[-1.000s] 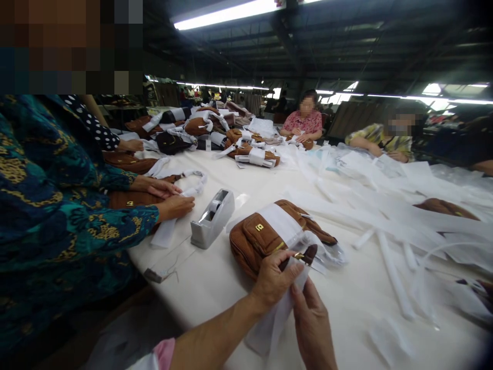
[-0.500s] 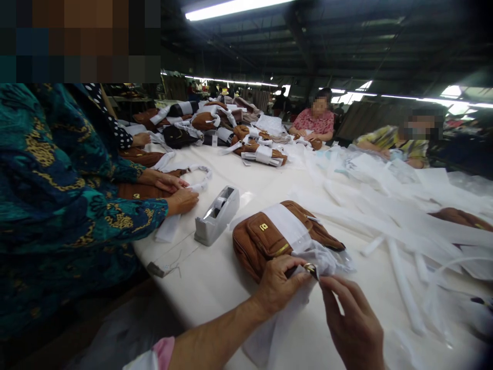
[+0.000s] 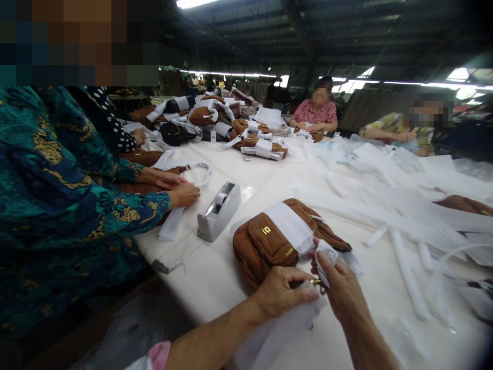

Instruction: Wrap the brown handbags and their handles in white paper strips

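Observation:
A brown handbag (image 3: 246,246) with a gold emblem lies on the white table, a white paper band (image 3: 290,226) around its middle. At its near side, my left hand (image 3: 283,293) pinches a dark strap end beside a gold metal clasp (image 3: 318,283). Thin white tissue paper (image 3: 279,326) hangs below those fingers. My right hand (image 3: 341,280) is closed on a crumpled white wrapping (image 3: 326,259) just past the clasp; whether a strap runs inside it is hidden.
A grey tape dispenser (image 3: 219,211) stands left of the bag. Beside it, a co-worker's hands (image 3: 181,191) work on another brown bag. Wrapped bags (image 3: 208,115) are piled at the back. White paper sheets and foam tubes (image 3: 408,277) lie at right, with two people beyond.
My right hand has moved up from the clasp and now grips the white wrapping. The left hand keeps its pinch, slightly lower and to the right. The tissue is more spread out.

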Available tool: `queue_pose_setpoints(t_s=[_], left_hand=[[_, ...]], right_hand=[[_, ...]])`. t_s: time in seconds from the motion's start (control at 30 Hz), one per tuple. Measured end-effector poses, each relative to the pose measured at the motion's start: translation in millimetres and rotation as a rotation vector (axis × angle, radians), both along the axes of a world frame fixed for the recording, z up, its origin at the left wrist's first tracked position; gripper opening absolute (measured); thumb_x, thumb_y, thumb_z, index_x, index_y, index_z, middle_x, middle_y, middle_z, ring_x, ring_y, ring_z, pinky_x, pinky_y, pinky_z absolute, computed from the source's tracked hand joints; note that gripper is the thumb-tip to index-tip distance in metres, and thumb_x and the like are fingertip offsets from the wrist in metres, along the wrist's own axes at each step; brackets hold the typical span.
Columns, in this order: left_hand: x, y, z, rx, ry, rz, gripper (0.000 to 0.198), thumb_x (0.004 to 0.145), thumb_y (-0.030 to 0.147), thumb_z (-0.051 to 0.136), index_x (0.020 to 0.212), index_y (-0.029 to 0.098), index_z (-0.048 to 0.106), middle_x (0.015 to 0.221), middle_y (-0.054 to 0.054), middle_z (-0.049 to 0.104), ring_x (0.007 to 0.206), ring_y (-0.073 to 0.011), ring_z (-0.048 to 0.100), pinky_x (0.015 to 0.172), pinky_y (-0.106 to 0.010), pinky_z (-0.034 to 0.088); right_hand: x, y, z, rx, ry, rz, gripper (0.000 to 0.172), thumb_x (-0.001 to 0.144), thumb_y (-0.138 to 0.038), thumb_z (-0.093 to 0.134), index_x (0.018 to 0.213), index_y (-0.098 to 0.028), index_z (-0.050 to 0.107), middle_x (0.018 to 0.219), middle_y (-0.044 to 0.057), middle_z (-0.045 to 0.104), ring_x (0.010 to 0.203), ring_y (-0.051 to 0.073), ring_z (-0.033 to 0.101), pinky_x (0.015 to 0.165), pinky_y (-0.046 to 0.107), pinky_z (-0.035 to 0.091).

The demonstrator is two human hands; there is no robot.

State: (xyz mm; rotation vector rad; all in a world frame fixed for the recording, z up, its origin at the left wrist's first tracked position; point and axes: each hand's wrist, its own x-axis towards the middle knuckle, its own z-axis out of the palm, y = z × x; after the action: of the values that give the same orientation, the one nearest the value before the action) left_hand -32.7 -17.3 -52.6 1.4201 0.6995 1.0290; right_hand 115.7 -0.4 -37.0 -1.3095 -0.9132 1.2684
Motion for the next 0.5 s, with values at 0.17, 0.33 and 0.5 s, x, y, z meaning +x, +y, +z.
queue_pose_setpoints(t_s=[0.17,0.33,0.5], left_hand=[[0.6,1.1,-0.4,-0.294,-0.186,0.019,0.045,0.068,0.043,0.069,0.096,0.008,0.067,0.079,-0.006,0.061,0.066,-0.0127,0.052,0.06,-0.023,0.038],[2.0,3.2,0.4,-0.313,-0.193,0.036,0.044,0.065,0.041,0.073,0.096,0.009,0.066,0.08,-0.006,0.062,0.065,-0.0117,0.052,0.06,-0.022,0.038],[3.5,2.6,0.5,-0.166,-0.105,0.043,0.036,0.07,0.038,0.069,0.093,0.011,0.064,0.087,-0.007,0.065,0.077,-0.0153,0.056,0.07,-0.025,0.04]], right_hand=[[-2.0,0.3,-1.8,-0.007,0.266,0.041,0.041,0.068,-0.05,0.066,0.093,-0.018,0.067,0.069,0.0,0.059,0.06,0.01,0.051,0.055,0.02,0.045],[2.0,-10.2,-1.3,-0.02,0.547,0.068,0.043,0.068,-0.037,0.07,0.108,-0.024,0.059,0.082,0.0,0.063,0.071,0.012,0.058,0.067,0.023,0.049],[2.3,-10.4,-9.3,0.049,0.475,0.073,0.05,0.073,-0.034,0.066,0.12,-0.029,0.048,0.089,0.001,0.064,0.072,0.014,0.059,0.065,0.025,0.048]])
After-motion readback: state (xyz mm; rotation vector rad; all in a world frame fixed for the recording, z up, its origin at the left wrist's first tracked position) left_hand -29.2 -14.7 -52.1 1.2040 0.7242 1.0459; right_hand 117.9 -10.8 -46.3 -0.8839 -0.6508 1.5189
